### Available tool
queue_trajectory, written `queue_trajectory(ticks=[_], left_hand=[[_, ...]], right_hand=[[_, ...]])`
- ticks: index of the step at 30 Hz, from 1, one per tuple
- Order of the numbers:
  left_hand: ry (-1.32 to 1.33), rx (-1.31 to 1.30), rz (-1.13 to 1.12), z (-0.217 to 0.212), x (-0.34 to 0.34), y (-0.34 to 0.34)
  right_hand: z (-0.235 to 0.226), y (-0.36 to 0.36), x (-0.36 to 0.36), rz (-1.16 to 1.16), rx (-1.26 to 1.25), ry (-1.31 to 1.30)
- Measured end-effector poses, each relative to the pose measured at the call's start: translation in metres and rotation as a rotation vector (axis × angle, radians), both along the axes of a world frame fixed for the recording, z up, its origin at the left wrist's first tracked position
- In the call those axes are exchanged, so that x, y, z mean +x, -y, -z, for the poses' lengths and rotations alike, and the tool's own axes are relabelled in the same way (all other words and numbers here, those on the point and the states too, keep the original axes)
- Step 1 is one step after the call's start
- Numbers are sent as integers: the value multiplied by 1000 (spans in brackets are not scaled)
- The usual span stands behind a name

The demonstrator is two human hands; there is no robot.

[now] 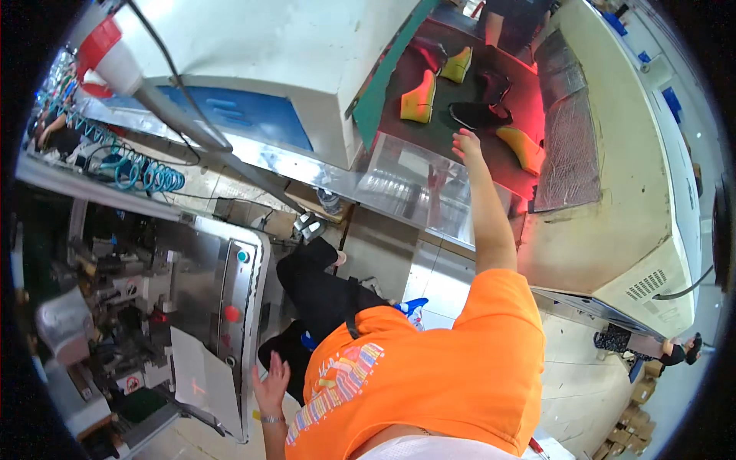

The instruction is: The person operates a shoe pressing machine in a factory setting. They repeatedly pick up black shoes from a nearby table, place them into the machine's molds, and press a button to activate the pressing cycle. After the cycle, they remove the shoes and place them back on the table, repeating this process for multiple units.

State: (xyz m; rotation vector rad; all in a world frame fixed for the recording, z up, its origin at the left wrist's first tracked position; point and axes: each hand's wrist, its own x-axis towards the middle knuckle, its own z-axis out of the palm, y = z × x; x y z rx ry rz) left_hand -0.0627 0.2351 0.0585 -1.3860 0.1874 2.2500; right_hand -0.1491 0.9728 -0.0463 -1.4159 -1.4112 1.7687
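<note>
My right hand (466, 144) reaches over the near end of a dark conveyor belt (448, 142), fingers stretched out and holding nothing that I can see. Just beyond its fingertips lies a black shoe upper (479, 116). To its right sits a yellow shoe last (521, 149), lit red; to its left stands another yellow last (418, 98). Farther along are a smaller yellow last (458, 65) and a second dark shoe upper (494, 87). Down at the left, my left hand (272, 387) is raised with fingers apart, beside the machine's white panel (205, 379), holding nothing.
White machine housings flank the belt, one at left (268, 46) and one at right (613, 192). A metal ledge (406, 172) fronts the belt. The left machine has a control strip (234, 307). A grey pole (184, 119) slants across. Another person (521, 19) stands beyond the belt.
</note>
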Motion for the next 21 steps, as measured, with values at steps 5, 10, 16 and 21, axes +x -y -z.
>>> queue_trajectory(ticks=[5, 10, 16, 21], left_hand=[[256, -441, -501, 33, 23, 77], [49, -360, -206, 90, 32, 184], [-93, -336, -81, 107, 43, 199], [-195, -306, 78, 100, 40, 180]], right_hand=[[5, -66, -31, 152, 114, -129], [0, -107, -79, 260, 7, -223], [5, -153, -66, 367, -23, -293], [-61, -93, -17, 260, 18, -638]])
